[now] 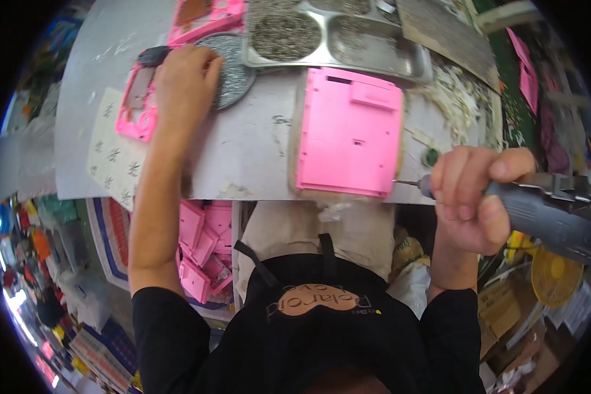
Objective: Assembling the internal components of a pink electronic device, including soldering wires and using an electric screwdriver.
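Observation:
My right hand is wrapped round a grey electric screwdriver. Its thin bit points left, and the tip shows at the lower right corner of a pink plastic housing; whether it touches cannot be told. That housing lies flat at the table's front edge, on a brownish base that peeks out at its sides. At the upper left, my left hand is bent over the rim of a round dish of small screws. Its fingers are curled and partly hidden. Beside it lies a pink frame with a dark piece at its top.
Behind the housing stands a metal compartment tray holding many small metal parts. Another pink part lies at the far left. A patterned paper sheet, pale scraps and a small green round item are on the table. Pink housings are stacked below its edge.

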The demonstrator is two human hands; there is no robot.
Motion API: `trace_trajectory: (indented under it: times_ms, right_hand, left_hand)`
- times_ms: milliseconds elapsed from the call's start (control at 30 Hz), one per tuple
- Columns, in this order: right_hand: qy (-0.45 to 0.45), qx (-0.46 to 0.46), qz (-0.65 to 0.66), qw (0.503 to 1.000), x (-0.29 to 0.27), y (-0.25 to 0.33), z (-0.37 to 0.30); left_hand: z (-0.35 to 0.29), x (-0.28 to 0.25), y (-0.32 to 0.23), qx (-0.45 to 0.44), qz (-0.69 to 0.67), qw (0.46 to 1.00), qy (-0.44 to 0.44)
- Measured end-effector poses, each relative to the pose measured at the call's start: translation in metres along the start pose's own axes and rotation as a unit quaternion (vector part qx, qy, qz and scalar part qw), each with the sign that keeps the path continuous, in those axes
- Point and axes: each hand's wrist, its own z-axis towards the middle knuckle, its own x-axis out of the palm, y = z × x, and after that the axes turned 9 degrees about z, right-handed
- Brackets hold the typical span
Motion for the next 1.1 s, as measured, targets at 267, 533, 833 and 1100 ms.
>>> trace_trajectory:
  times_ms: [267, 533, 833, 1100]
  right_hand:
    - [-0.045, 0.041, -0.010, 0.998, 0.003, -0.001, -0.035]
    - [-0.036, 0.031, -0.057, 0.997, 0.007, -0.018, -0.038]
    - [0.109, 0.022, -0.009, 0.994, -0.013, -0.019, -0.019]
    - [0.083, -0.025, -0.165, 0.982, -0.001, -0.040, -0.002]
  left_hand:
    - [0.003, -0.017, -0.035, -0.001, -0.110, 0.992, 0.066]
    - [-0.023, -0.044, -0.140, 0.153, -0.376, 0.911, 0.068]
    - [-0.039, -0.025, -0.146, 0.173, -0.333, 0.924, 0.080]
    - [-0.038, -0.025, -0.148, 0.160, -0.355, 0.917, 0.086]
